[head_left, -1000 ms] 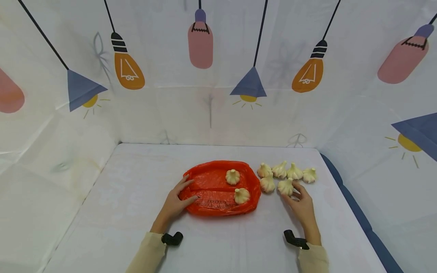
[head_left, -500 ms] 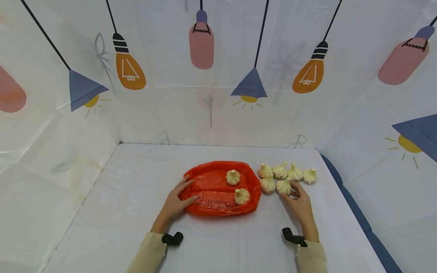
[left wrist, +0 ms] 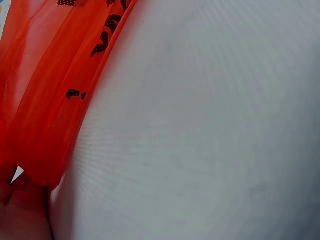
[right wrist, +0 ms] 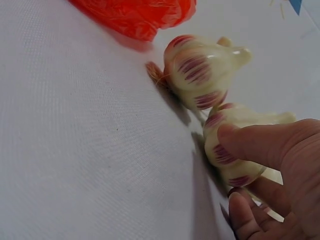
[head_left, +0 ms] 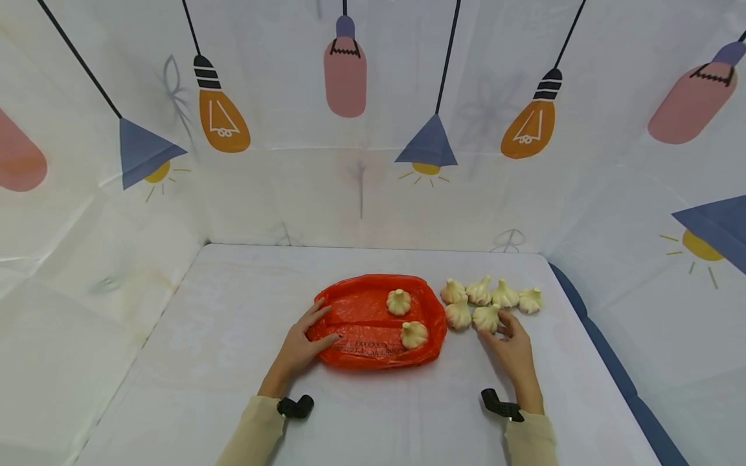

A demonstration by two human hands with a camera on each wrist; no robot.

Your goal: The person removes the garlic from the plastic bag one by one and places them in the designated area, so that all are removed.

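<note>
A red plastic bag (head_left: 361, 327) with black print lies spread on the table, its edges raised like a rim. My left hand (head_left: 300, 346) grips its left edge, thumb over the near side and fingers at the far side. Two garlic bulbs (head_left: 399, 302) sit on the right part of the bag. My right hand (head_left: 513, 346) pinches a pale garlic bulb (right wrist: 225, 150) with purple streaks between thumb and fingers. It is low over the table, right beside another garlic bulb (right wrist: 200, 70) to its left.
Behind the pinched bulb, a row of several more garlic bulbs (head_left: 479, 291) stands at the bag's right. The white table (head_left: 408, 421) meets a sheet wall (head_left: 280, 194) printed with lamps. Dark blue cloth (head_left: 606, 353) runs along the right edge.
My right hand has shifted slightly left with the garlic bulb, bringing it nearer the neighbouring bulb, and then held still. My left hand and the bag have stayed in place.
</note>
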